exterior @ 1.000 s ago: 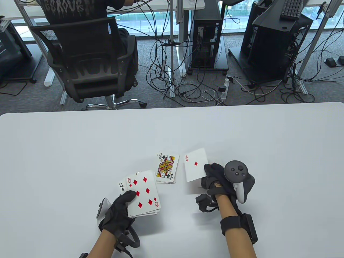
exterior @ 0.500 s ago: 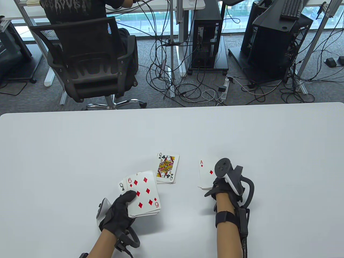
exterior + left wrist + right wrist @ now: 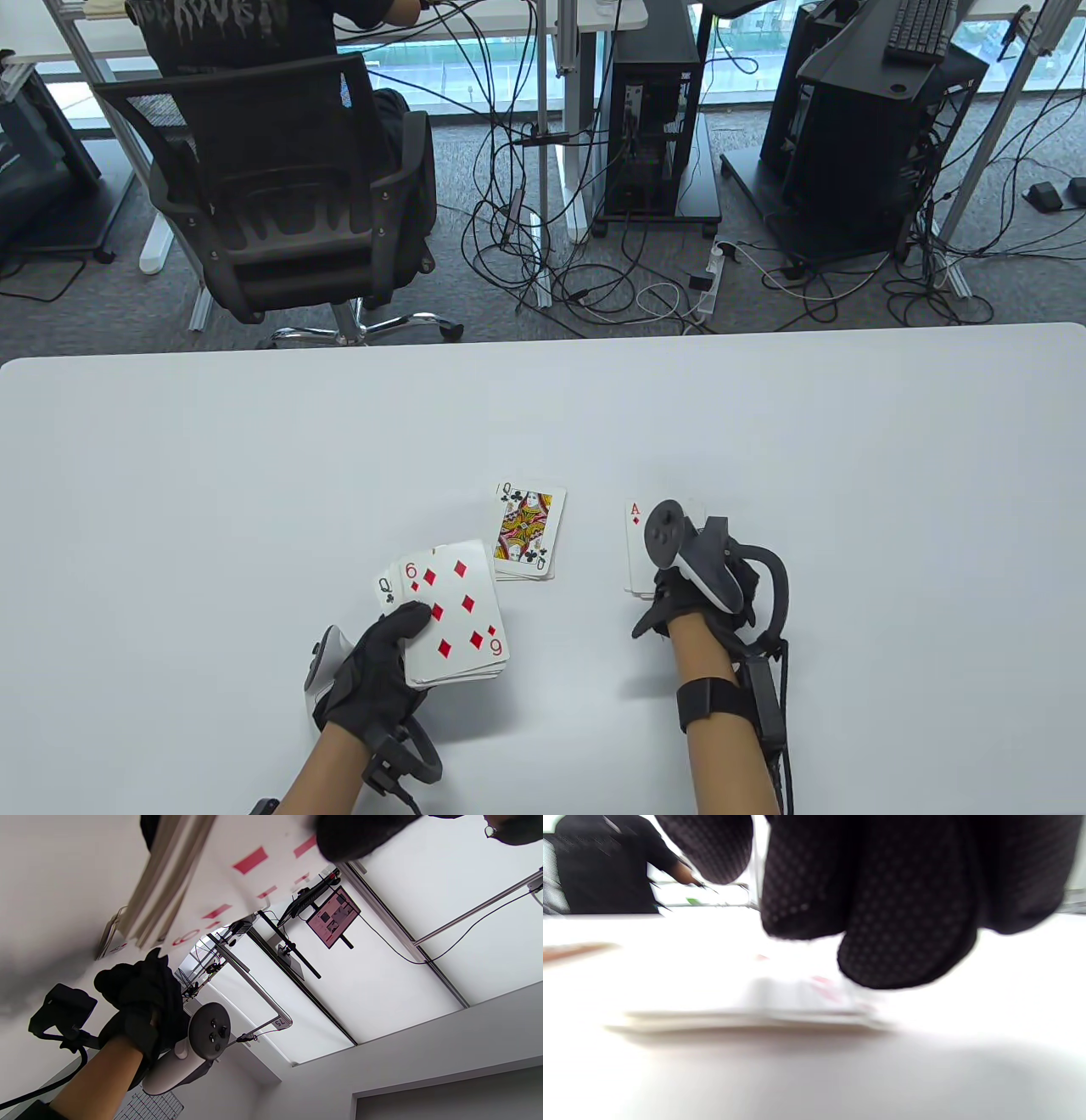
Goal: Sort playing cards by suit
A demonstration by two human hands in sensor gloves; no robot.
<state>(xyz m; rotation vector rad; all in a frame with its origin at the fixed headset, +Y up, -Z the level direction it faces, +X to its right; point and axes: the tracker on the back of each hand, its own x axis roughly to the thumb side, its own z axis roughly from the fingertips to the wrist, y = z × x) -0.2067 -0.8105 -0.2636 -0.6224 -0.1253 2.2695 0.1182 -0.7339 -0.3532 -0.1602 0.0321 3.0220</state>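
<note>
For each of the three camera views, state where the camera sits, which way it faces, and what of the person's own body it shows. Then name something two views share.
Table view: above the near edge, looking down and across the table; shows both forearms, left hand, right hand.
Left wrist view: below the left hand, tilted upward past the held cards toward the ceiling; shows the right hand.
Right wrist view: low by the table, level; shows right fingers over the diamond pile.
Shared: table and right wrist views both show that pile.
</note>
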